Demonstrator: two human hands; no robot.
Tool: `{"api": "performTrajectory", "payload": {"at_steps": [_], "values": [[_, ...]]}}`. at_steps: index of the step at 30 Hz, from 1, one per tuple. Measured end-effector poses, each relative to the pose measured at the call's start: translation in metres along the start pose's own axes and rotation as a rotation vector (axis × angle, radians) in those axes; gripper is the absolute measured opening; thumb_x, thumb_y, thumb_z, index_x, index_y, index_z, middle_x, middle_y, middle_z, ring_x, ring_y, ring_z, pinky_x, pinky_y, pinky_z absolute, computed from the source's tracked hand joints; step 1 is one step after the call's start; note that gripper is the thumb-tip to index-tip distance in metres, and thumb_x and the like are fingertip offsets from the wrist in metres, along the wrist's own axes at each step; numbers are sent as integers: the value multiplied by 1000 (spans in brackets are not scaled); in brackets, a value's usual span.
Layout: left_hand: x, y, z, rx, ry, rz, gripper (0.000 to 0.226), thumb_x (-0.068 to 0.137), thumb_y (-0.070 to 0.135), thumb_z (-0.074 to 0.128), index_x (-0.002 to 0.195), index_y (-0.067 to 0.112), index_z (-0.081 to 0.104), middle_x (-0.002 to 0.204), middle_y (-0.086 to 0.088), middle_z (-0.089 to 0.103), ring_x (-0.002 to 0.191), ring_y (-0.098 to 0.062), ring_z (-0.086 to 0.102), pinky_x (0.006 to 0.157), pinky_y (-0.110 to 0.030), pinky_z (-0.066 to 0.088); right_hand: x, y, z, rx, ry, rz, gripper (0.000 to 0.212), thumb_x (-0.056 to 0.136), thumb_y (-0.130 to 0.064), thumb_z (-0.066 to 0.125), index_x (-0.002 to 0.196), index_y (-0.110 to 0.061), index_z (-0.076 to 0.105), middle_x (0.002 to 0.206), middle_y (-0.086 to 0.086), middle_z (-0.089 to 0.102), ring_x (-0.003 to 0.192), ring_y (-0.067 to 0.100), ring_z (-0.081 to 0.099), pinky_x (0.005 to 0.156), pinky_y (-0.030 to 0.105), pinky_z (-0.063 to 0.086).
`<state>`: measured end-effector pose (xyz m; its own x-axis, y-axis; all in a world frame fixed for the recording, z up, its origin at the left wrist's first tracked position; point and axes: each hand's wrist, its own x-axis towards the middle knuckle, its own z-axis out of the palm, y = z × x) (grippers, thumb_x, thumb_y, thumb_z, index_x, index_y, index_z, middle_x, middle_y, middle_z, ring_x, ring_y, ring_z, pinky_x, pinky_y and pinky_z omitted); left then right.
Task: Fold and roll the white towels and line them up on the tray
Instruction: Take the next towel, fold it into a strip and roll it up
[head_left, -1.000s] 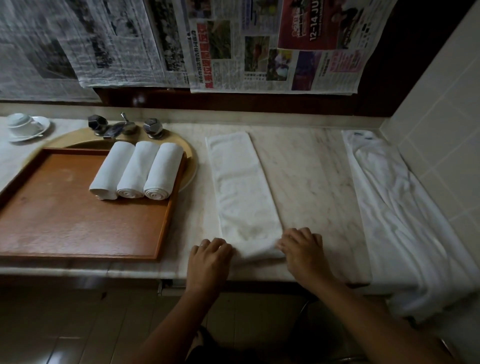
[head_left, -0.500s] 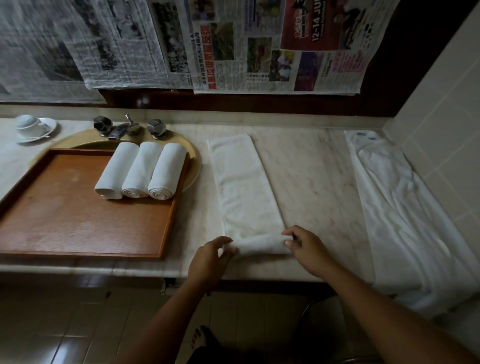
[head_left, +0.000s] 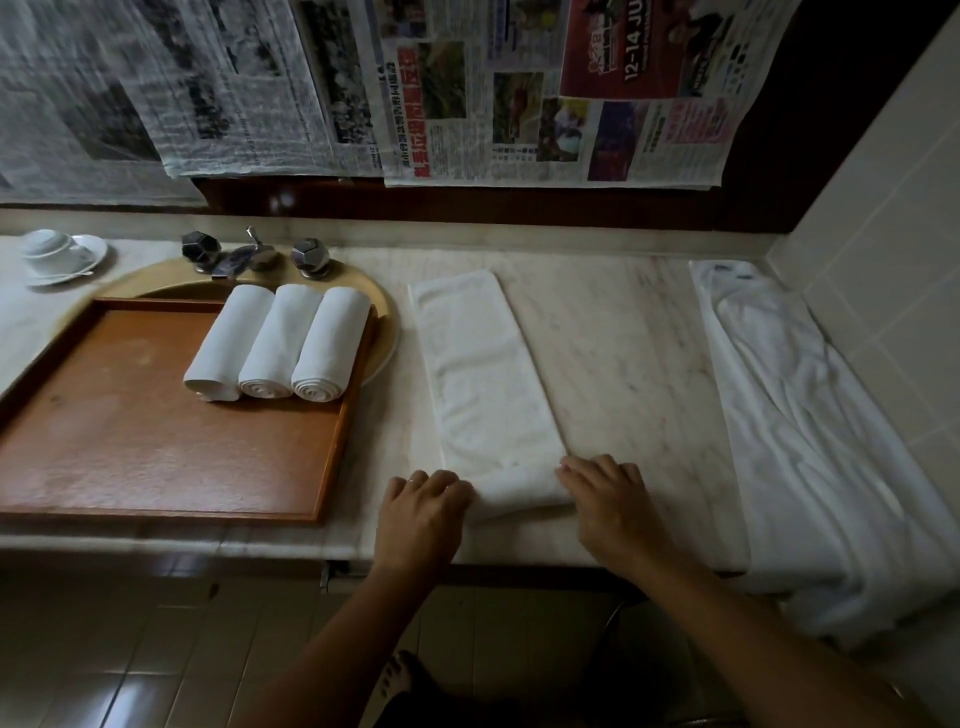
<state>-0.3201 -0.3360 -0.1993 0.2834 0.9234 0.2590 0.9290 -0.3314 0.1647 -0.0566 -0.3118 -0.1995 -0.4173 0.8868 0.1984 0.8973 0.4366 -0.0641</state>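
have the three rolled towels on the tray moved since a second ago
No. The three rolled towels lie side by side at the tray's far right corner, just below the faucet, as before.

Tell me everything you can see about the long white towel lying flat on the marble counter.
The long white folded terry towel lies as a narrow strip on the pale marble counter, right of the wooden tray. Its near end is rolled up slightly; the left hand and right hand rest on that roll's ends.
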Motion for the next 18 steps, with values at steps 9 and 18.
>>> {"api": "performTrajectory", "payload": {"at_steps": [9,18], "values": [[-16,16,-6,-509,-81,-360,34,94,37,66,127,30,62,125,19,60,102,-11,64,80,-29,52,1,1,-12,665,-130,379,31,89,-20,70,119,-23,66,115,-12,65,104,13,61,88,28,47],[24,0,-7,-658,-296,-581,34,99,46,54,123,25,63,119,-2,67,100,-18,60,83,-35,51,54,13,-24,866,-370,649,17,91,-23,67,108,-17,66,101,-2,63,96,19,60,76,28,47]]}}
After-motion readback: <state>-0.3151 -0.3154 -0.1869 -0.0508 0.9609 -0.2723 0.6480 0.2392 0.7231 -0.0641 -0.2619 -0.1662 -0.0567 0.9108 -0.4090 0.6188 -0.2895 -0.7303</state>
